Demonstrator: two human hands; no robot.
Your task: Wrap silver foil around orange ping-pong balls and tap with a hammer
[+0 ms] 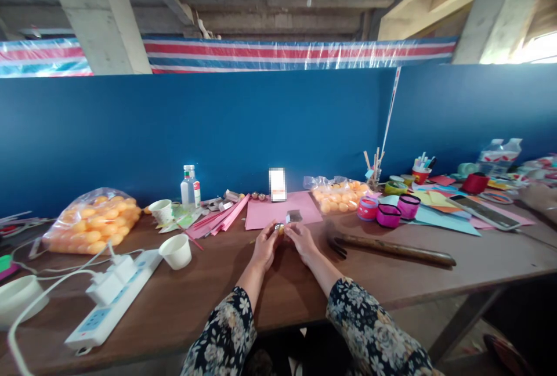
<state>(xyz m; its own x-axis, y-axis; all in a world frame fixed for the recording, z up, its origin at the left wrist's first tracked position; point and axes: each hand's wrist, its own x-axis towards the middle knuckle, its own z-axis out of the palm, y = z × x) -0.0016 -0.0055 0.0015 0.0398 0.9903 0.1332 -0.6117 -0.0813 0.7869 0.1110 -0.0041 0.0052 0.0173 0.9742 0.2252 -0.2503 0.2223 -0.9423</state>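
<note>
1. Head view, centre: the left hand pinches a small, shiny gold-and-silver object, its fingers narrow; the right hand has its fingertips closed in on the object's right side.
2. The object is above the brown wooden table, at the near edge of a flat pink paper sheet.
3. A silvery flat piece lies just beyond the right fingers; whether they touch it is unclear.
4. Right: a wooden-handled metal hammer.
5. Left: an open white paper cup.
6. Far right of the sheet: a clear plastic bag of orange balls.
</note>
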